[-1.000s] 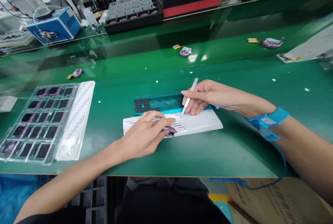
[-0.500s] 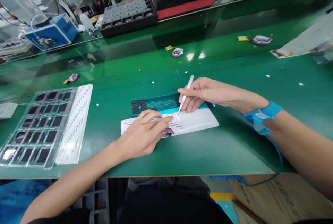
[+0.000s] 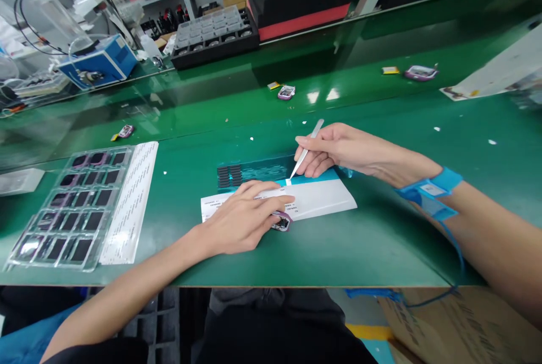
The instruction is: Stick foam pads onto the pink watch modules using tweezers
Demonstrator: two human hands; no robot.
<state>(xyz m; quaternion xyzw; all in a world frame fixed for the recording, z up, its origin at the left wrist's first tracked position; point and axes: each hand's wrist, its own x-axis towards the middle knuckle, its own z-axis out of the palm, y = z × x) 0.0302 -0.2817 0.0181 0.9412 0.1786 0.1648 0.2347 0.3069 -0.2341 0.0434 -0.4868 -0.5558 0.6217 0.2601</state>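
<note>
My right hand (image 3: 319, 150) pinches a pair of white tweezers (image 3: 308, 147), tips pointing down. At the tips is a small white piece (image 3: 288, 182), over the near edge of a blue sheet with black strips (image 3: 229, 176). My left hand (image 3: 245, 214) lies palm down across a white printed liner sheet (image 3: 324, 199), its index finger stretched over the paper. Between its thumb and fingers sits a small purple-framed device (image 3: 282, 222) with its inner parts showing; the hand covers part of it.
At left lies a clear tray (image 3: 91, 259) of dark-screened devices beside a printed white strip (image 3: 129, 211). Further back are purple-framed units (image 3: 287, 92) with yellow battery-like pieces (image 3: 274, 86). A blue machine (image 3: 101, 62) and black tray (image 3: 215, 45) stand behind. A blue wrist strap (image 3: 432, 190) trails a cord.
The tweezers have moved slightly up off the white liner to the blue sheet's edge, with a white piece now at their tips. More of the purple-framed device shows beside my left hand.
</note>
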